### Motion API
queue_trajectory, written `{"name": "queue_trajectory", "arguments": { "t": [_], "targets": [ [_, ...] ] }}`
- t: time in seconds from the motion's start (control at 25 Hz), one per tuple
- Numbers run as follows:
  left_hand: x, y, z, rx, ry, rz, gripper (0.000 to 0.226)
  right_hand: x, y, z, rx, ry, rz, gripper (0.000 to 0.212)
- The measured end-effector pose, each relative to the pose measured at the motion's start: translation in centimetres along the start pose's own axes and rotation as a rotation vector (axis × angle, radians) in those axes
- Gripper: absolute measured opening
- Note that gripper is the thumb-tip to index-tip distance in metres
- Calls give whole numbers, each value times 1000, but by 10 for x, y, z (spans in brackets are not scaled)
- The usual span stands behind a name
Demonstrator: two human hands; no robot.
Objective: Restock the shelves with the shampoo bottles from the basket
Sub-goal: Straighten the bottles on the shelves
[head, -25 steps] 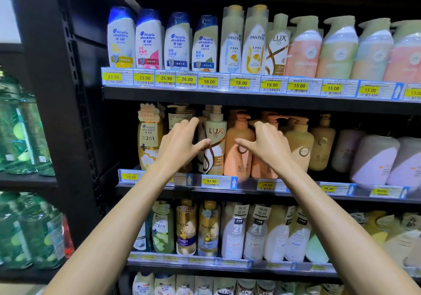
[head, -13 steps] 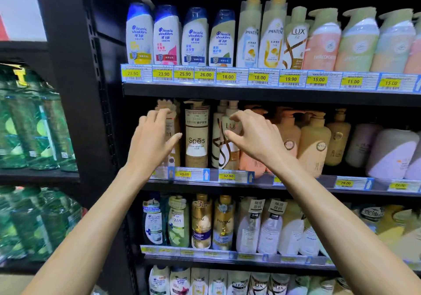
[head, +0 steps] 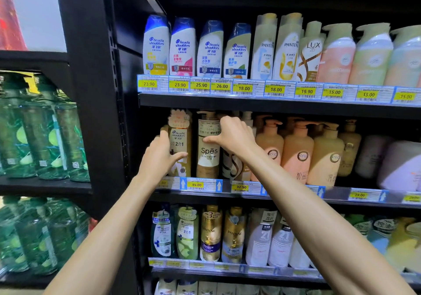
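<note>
Shampoo stands upright at the left end of the middle shelf (head: 200,195): a gold Head & Shoulders bottle (head: 180,140) and, just beside it, a Spēs bottle (head: 208,155). Your left hand (head: 159,158) wraps the gold one, thumb across its front. Your right hand (head: 234,137) curls round the Spēs bottle's upper part. Peach pump bottles (head: 296,155) stand to their right.

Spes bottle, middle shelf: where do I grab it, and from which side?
Probably its upper body just below the pump, from the front. The Spes bottle stands upright, a straight cylinder, with bottles close on both sides and the shelf above close over the pump.
</note>
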State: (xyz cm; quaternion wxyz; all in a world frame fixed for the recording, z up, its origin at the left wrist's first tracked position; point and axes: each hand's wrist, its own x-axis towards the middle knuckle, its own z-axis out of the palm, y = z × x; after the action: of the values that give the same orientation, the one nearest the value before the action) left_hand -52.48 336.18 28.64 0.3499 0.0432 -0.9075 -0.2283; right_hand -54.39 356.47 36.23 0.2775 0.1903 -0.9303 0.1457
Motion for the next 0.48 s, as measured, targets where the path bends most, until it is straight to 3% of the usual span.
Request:
{"name": "queue_trajectory", "arguments": {
  "t": [0.48],
  "targets": [
    [9,-4,10,-93,15,-39,48,11,1,17,204,-74,127,45]
  ]
}}
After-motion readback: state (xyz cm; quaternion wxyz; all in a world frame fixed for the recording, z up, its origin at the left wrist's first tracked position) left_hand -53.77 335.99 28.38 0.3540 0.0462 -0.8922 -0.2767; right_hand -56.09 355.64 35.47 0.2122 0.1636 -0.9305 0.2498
